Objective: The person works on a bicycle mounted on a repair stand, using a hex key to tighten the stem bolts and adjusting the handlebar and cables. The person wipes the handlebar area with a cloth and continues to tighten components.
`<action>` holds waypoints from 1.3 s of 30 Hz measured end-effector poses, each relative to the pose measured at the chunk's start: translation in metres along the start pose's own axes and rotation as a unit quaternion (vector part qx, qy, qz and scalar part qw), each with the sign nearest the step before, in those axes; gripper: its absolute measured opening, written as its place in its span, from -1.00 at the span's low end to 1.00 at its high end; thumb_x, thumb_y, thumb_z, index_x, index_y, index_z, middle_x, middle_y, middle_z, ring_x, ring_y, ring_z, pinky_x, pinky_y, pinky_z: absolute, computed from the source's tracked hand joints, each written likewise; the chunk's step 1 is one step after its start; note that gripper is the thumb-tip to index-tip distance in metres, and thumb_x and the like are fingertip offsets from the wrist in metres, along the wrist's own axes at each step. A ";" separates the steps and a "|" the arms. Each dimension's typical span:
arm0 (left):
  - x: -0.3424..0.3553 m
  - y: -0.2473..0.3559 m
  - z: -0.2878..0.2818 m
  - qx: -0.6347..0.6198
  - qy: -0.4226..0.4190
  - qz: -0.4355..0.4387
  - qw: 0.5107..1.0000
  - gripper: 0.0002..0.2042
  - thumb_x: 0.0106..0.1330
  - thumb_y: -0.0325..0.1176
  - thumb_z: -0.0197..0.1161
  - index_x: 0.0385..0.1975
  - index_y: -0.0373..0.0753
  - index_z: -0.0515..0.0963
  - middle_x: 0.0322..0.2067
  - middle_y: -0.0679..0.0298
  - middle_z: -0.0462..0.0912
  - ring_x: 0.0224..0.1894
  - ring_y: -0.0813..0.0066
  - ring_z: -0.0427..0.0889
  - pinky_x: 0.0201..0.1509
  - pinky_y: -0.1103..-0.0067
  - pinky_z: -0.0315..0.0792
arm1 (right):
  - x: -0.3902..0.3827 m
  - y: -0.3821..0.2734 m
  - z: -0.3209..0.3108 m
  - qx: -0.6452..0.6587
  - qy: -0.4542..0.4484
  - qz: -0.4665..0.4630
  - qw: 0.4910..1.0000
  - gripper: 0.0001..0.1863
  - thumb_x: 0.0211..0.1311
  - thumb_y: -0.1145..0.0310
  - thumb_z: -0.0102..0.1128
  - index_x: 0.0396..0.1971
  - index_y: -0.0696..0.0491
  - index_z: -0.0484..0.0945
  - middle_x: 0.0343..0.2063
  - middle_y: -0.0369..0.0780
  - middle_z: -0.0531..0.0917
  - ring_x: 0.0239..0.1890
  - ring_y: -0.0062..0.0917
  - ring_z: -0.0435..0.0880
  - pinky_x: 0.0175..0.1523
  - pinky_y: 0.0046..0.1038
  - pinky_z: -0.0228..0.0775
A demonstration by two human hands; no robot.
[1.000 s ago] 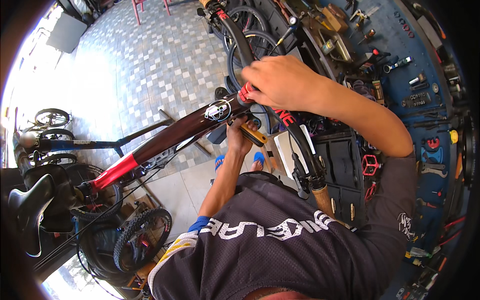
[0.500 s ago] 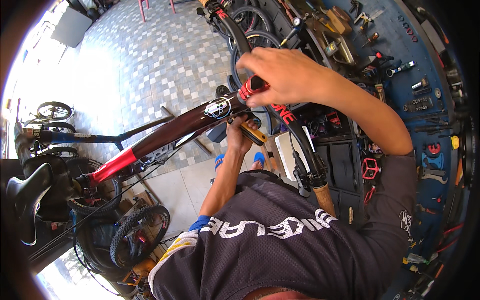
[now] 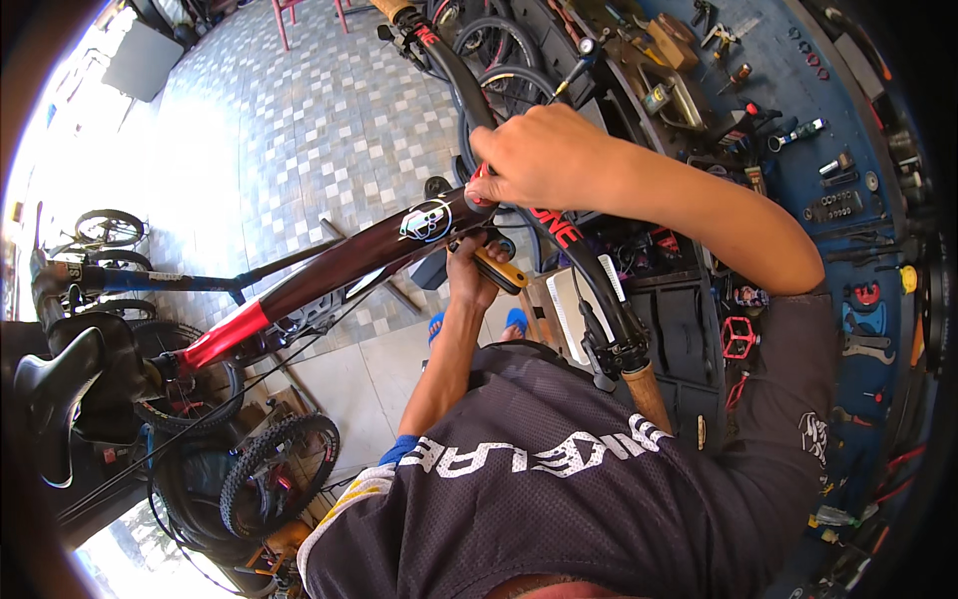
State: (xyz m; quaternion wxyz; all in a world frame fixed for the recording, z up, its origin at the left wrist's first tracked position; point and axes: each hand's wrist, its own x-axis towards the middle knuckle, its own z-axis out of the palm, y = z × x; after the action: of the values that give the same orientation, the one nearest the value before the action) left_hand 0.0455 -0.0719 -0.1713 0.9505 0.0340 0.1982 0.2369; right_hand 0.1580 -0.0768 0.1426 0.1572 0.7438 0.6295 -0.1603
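A dark red bicycle frame (image 3: 349, 245) runs from the black saddle (image 3: 62, 394) at the left to the head end in the middle. There the red stem (image 3: 481, 176) joins the wide black handlebar (image 3: 599, 285), which ends in cork-coloured grips (image 3: 645, 397). My right hand (image 3: 549, 160) is curled over the stem, thumb against its near-left side, and covers most of it. Just below the frame my left hand (image 3: 471, 278) is wrapped around a yellow folding multi-tool (image 3: 507, 277). The tool's far part is hidden behind the fingers.
A blue workbench (image 3: 768, 80) with pliers, sockets and other hand tools curves along the right. Bicycle wheels (image 3: 499, 45) stand beyond the handlebar. At the left are another bike frame (image 3: 140, 280) and a knobby tyre (image 3: 279, 469). Black drawers (image 3: 679, 329) lie beneath the bench.
My right hand has come down over the stem, hiding more of its red body. The bike's front end has shifted slightly left. My left hand keeps hold of the multi-tool.
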 end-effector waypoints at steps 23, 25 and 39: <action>0.005 -0.004 -0.015 -0.020 -0.006 0.005 1.000 -0.61 0.38 -0.52 0.06 0.22 -0.26 0.42 0.16 0.19 0.61 -0.39 0.57 0.39 -0.23 0.51 0.46 | -0.010 0.003 -0.003 0.034 0.106 -0.100 0.989 -0.80 0.17 0.38 0.32 -0.22 0.08 0.59 -0.09 -0.13 0.63 0.02 -0.16 0.64 0.07 -0.16 0.53; 0.006 -0.004 -0.006 -0.006 -0.015 0.016 1.000 -0.61 0.38 -0.51 0.06 0.21 -0.26 0.43 0.14 0.20 0.61 -0.39 0.57 0.39 -0.24 0.52 0.46 | -0.010 -0.001 -0.004 0.014 0.004 0.009 1.000 -0.76 0.12 0.46 0.34 -0.17 0.01 0.60 -0.08 -0.17 0.64 0.08 -0.20 0.63 0.13 -0.21 0.55; 0.001 -0.003 -0.002 -0.011 0.001 0.007 1.000 -0.62 0.39 -0.52 0.07 0.21 -0.26 0.43 0.09 0.21 0.61 -0.38 0.57 0.41 -0.24 0.53 0.46 | -0.012 0.008 0.003 0.034 0.084 -0.062 0.994 -0.62 0.19 0.31 0.39 0.02 -0.03 0.58 0.04 -0.11 0.58 0.16 -0.15 0.62 0.20 -0.13 0.55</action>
State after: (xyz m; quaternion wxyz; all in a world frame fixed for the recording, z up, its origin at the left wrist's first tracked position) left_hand 0.0465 -0.0740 -0.1738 0.9489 0.0249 0.1965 0.2456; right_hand 0.1637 -0.0897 0.1454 0.0680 0.7189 0.6800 -0.1276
